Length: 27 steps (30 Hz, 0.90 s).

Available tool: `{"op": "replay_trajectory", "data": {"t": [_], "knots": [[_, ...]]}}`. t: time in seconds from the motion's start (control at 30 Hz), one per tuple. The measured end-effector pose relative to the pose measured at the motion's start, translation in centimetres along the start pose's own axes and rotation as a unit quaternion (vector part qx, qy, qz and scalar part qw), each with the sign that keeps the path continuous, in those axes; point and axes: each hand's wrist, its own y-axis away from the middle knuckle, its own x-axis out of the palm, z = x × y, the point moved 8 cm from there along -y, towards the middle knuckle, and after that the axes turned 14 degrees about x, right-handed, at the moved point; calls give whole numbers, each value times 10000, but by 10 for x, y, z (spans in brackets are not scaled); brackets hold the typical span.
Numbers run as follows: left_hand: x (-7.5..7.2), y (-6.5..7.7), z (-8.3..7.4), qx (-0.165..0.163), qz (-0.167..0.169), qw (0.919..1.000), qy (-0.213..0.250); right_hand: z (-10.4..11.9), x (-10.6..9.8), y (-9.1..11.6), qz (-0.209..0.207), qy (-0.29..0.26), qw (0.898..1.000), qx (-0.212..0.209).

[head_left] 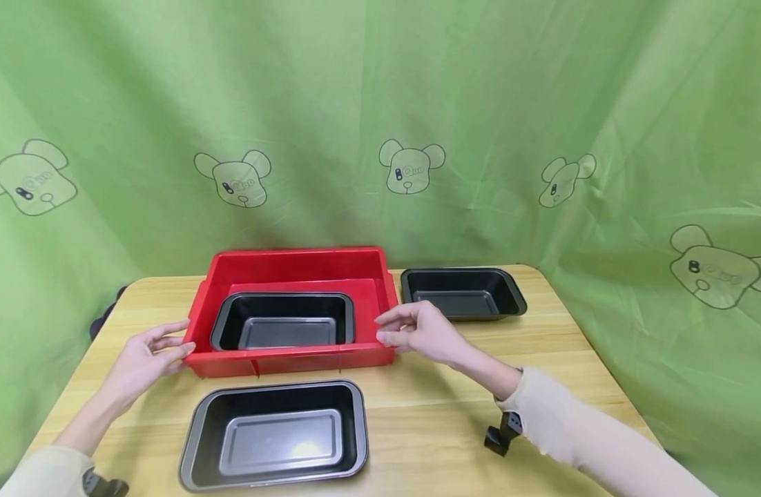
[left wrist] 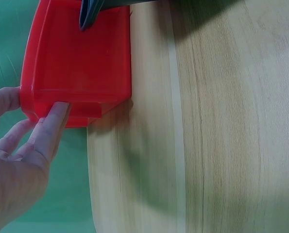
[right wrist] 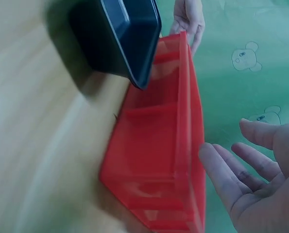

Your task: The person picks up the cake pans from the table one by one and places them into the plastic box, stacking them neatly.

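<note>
A red plastic tray (head_left: 315, 357) lies on the table with a dark loaf pan (head_left: 352, 321) inside it. My left hand (head_left: 141, 362) is at the tray's front left corner. In the left wrist view, its thumb and fairly straight fingers (left wrist: 52, 128) touch the rim and outer side. My right hand (head_left: 424, 333) is at the tray's right rim. The right wrist view shows its fingers (right wrist: 224, 172) spread beside that rim, holding nothing. Another loaf pan (head_left: 358, 442) lies on the table in front of the tray.
A third dark loaf pan (head_left: 461, 314) stands at the back right, beside the tray. A green curtain (head_left: 331, 90) with printed animal heads hangs behind and around the wooden table (head_left: 430, 428). Black devices (head_left: 505, 433) are strapped at both wrists.
</note>
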Motion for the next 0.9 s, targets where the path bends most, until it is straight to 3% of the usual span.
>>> {"op": "replay_trajectory", "data": {"t": [0.33,0.6,0.9], "knots": [[0,0,-1,3,-19,10000,-5,-36,24,5,-203,-291,9991,216],[0,0,0,-31,15,10000,16,-52,55,4,209,-750,9965,313],[0,1,0,-35,6,10000,53,-58,78,1,247,-838,9959,253]]}}
